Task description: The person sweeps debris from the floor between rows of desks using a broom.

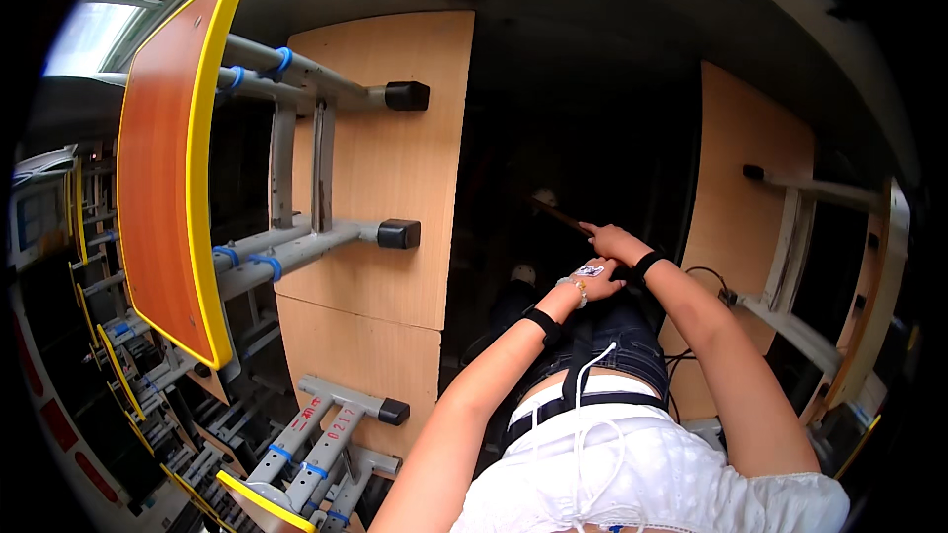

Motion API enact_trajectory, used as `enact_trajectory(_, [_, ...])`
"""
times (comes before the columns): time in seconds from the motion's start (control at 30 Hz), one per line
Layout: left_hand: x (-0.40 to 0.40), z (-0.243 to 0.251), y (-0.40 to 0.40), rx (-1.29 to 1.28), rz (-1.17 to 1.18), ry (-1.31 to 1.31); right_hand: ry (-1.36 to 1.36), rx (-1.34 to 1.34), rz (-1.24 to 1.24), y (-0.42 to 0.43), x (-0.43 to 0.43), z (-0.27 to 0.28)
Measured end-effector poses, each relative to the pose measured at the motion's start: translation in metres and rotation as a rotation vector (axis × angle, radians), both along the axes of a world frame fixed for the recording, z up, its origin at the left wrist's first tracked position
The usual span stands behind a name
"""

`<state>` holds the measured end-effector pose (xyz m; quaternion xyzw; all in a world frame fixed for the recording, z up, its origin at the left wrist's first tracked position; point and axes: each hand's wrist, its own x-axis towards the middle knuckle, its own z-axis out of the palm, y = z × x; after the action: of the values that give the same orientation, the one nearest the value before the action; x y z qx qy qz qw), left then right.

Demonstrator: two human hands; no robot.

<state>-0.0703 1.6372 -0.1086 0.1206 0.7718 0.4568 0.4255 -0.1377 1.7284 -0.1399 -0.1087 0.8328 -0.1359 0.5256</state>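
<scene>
A thin wooden stick [557,215] slants down into the dark gap ahead of me; its far end is lost in shadow. My right hand [621,244] is wrapped around it, index finger laid along the shaft. Close against the right wrist, my left hand [595,277] is curled at the stick's upper end, where the shaft itself is hidden. The left hand bears a sticker and a beaded bracelet [579,290]. Below the stick, the pale toes of my shoes [523,274] show faintly.
Light wooden desktops [392,163] flank the gap on the left, another desktop [729,237] on the right. An upturned chair with a yellow-edged seat [167,178] rests on the left desk, its grey metal legs [296,252] overhanging. A second upturned chair [785,252] stands right, near a dark cable [709,272].
</scene>
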Motion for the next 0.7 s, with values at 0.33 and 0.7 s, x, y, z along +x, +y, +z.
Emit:
enact_trajectory(0.33, [0.107,0.016,0.020,0.286,-0.218,0.102,-0.065,0.092,-0.252,0.046,0.137,0.034])
enact_trajectory(0.7, [0.210,0.039,0.064,0.440,-0.652,-0.003,-0.036,0.044,-0.535,0.092,0.286,0.063])
